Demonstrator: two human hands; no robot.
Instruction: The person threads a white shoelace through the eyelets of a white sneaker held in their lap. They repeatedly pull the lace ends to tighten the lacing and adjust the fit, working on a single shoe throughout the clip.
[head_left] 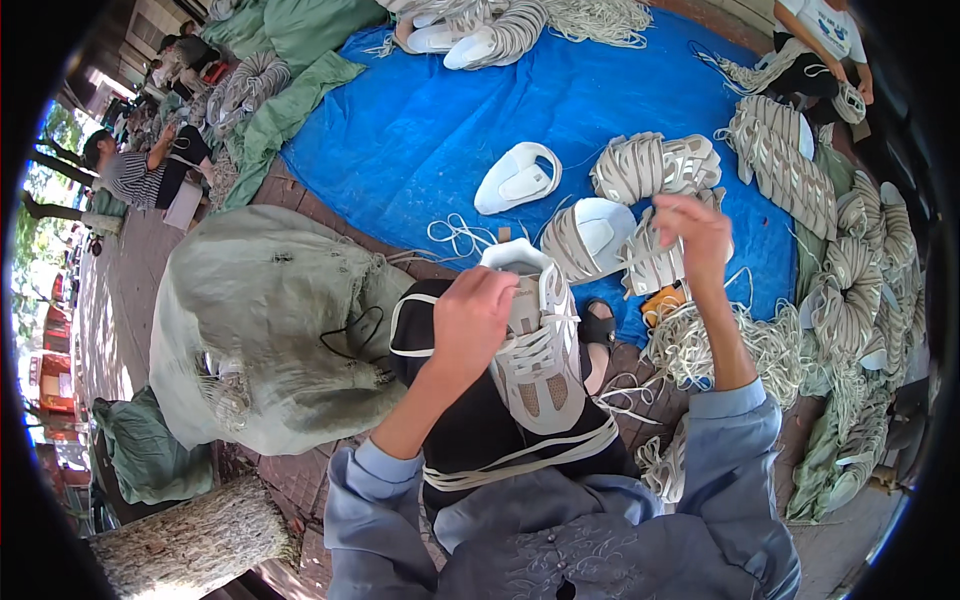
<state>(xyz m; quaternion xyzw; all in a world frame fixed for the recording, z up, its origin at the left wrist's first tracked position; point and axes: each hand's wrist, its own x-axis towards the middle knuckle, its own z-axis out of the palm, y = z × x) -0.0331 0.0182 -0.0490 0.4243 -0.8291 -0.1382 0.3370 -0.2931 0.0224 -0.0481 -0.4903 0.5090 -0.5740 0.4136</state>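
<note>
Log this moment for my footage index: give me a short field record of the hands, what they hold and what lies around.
setting: outdoors, brick ground
left hand: grips the beige mesh lace-up shoe on the lap
right hand: raised, pinching a white lace end
surface ahead: blue plastic tarp with unlaced shoes
right side: heap of white laces
left side: grey-green woven sack
others: people seated at far left and top right

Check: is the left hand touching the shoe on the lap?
Touching. The head view shows the left hand gripping the side of the beige shoe, fingers wrapped over its collar with no gap.
</note>
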